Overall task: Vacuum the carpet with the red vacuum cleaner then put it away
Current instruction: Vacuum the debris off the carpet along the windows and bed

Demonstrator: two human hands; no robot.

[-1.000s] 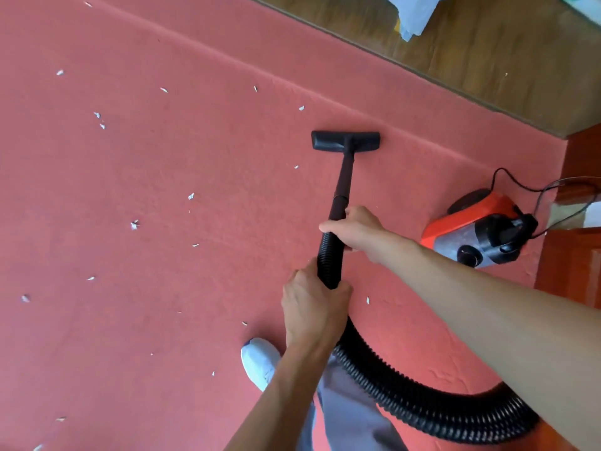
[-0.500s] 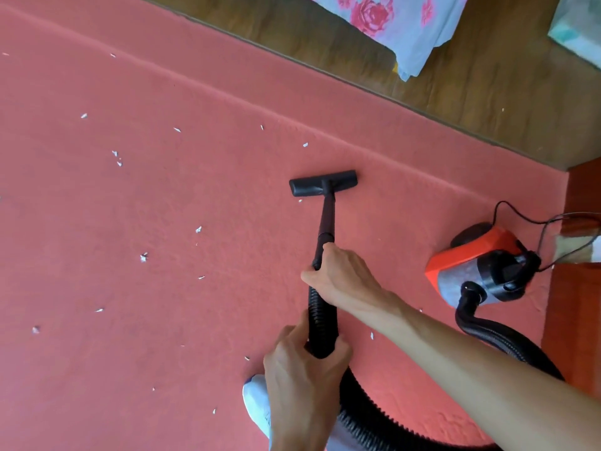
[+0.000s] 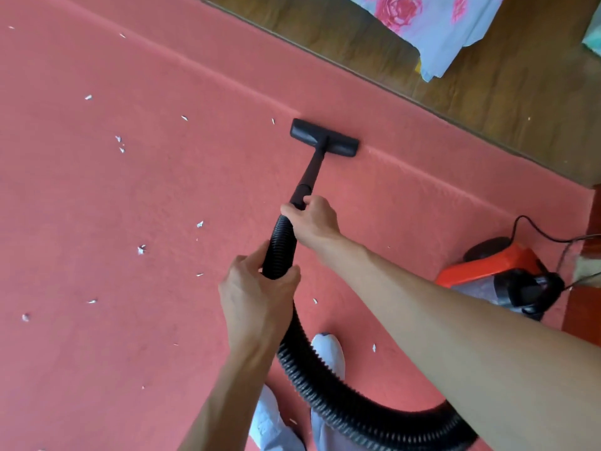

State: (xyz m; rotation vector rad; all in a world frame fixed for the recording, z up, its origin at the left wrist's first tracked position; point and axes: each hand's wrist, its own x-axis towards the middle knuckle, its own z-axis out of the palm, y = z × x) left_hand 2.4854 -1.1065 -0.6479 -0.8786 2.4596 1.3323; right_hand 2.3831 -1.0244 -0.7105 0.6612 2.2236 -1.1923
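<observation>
The red carpet (image 3: 130,320) fills most of the view, strewn with several small white scraps (image 3: 140,250). The black floor nozzle (image 3: 324,137) lies flat on a raised crease of the carpet. A thin black tube (image 3: 310,175) runs back from it to a ribbed black hose (image 3: 325,395). My right hand (image 3: 312,219) grips the joint of tube and hose. My left hand (image 3: 257,301) grips the hose just behind it. The red vacuum cleaner body (image 3: 500,275) sits at the right, partly hidden by my right forearm.
Wooden floor (image 3: 487,102) borders the carpet at the top right, with a flowered cloth (image 3: 432,30) hanging over it. A black power cord (image 3: 533,229) trails from the cleaner to the right edge. My white-socked foot (image 3: 328,349) stands under the hose.
The nozzle has slid forward and to the right onto the carpet crease, both hands moving with it. The scrap next to the nozzle is gone. The view has shifted slightly.
</observation>
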